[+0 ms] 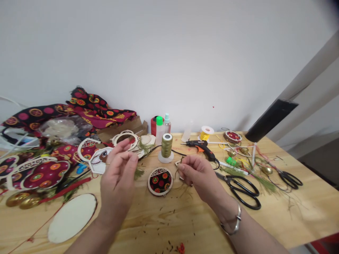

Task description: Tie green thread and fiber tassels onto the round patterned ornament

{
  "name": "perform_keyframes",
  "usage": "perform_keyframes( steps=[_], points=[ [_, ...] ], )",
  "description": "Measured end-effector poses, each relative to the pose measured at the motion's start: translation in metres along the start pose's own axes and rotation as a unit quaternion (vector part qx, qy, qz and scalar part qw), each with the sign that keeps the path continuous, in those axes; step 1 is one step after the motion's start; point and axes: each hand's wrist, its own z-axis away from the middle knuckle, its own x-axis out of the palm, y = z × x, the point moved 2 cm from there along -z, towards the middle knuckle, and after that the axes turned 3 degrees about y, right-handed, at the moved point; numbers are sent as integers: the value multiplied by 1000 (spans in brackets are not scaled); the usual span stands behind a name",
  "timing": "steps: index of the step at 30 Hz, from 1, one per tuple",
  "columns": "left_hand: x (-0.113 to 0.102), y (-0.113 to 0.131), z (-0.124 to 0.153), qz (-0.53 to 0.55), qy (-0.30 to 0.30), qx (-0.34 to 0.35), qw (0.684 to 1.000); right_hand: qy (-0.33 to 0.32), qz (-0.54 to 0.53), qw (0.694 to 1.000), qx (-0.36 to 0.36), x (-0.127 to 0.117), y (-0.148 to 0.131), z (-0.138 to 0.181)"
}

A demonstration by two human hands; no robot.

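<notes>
My left hand [118, 176] hovers above the wooden table [169, 225] with its fingers loosely curled and pinched near a green tassel [138, 173]. A fine olive thread seems to run between both hands. My right hand [197, 174], with a silver bracelet at the wrist, pinches the thread end beside a small wooden piece [178, 163]. Between the hands lies a round wooden ornament [160, 181] with black and red patterned cloth inside. Behind it stands an olive thread cone [166, 146].
Black scissors [242, 190] lie right of my right hand, a second pair [290, 179] farther right. A glue gun [202, 146], yellow wire spool [206, 133], bottles [159, 129], wooden frames [127, 139], patterned fabric [87, 109] and red ornaments [42, 174] crowd the back and left. A white oval board [72, 218] lies front left.
</notes>
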Motion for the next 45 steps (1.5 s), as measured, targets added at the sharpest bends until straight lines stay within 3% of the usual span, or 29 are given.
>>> perform_keyframes(
  steps=[4,6,9,18,29,33,45],
  points=[
    [13,-3,17,81,-164,-36,982,-18,23,999,-17,7,1,3],
    [19,-7,27,129,-259,-97,952,-34,37,998,-23,12,2,5],
    [23,-12,36,164,-331,-176,912,-43,54,997,-34,15,4,6],
    [27,-11,27,79,-294,-164,938,-30,93,994,-53,10,9,3],
    [25,-9,20,70,-246,-249,934,-17,129,990,-62,8,10,2],
    [26,-13,20,98,-259,-297,914,-26,108,992,-54,9,9,2],
    [27,-22,25,260,-312,-420,812,-77,-5,997,8,11,6,4]
  ],
)
